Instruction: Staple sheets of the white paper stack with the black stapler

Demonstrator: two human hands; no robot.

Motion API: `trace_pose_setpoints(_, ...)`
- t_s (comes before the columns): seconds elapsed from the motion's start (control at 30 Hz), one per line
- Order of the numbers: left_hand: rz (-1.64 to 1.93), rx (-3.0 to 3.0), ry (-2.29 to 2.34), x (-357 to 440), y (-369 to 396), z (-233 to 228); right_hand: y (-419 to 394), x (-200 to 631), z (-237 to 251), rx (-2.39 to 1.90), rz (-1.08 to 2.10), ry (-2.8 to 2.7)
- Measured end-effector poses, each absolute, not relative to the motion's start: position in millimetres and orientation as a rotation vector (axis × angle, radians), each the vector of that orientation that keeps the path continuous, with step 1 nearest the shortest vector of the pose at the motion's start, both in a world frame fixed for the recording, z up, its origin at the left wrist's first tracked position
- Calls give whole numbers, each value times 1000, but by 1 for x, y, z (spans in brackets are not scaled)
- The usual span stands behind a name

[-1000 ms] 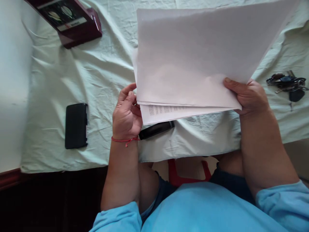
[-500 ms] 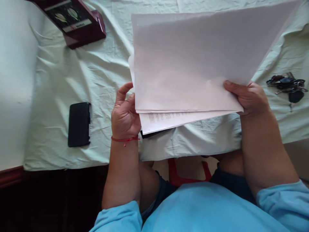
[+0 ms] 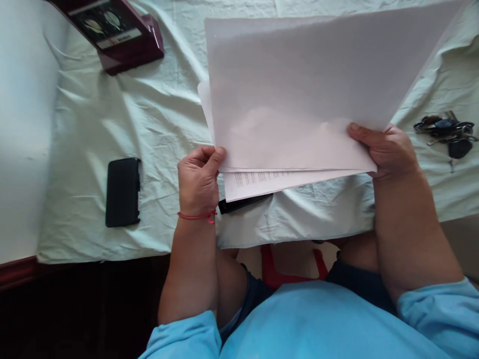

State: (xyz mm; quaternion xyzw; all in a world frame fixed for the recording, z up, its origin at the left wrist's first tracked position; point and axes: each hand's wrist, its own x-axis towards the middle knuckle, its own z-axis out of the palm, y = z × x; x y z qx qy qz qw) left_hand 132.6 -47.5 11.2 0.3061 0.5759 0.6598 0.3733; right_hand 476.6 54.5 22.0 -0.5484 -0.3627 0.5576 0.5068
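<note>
Large white sheets of paper [image 3: 299, 89] are held up above the cloth-covered table, blank on the side facing me. Below their near edge a strip of a printed sheet [image 3: 258, 182] shows, with small lines of text. My left hand [image 3: 200, 174], a red string around its wrist, pinches the near left corner, thumb on top. At the right end of the near edge my right hand [image 3: 389, 149] grips the sheets, its thumb on the upper face and its fingers hidden beneath. Partly covered by the papers, a black object [image 3: 245, 203] lies on the cloth.
A black phone-like case [image 3: 122, 192] lies to the left on the pale green cloth [image 3: 86, 134]. At the back left stands a dark red glossy stand [image 3: 130, 50] with a picture panel. A bunch of keys [image 3: 445, 132] is at the far right.
My left hand has turned and closed its thumb and fingers on the papers' near left corner. The printed sheet's near left corner has shifted slightly right. My right hand has kept its hold.
</note>
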Motion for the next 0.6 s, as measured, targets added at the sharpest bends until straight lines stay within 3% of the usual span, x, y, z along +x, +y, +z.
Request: trace_pose_setpoints(0.6, 1691, 848, 1446, 132, -49, 1, 57, 480, 14, -1243, 1310, -937)
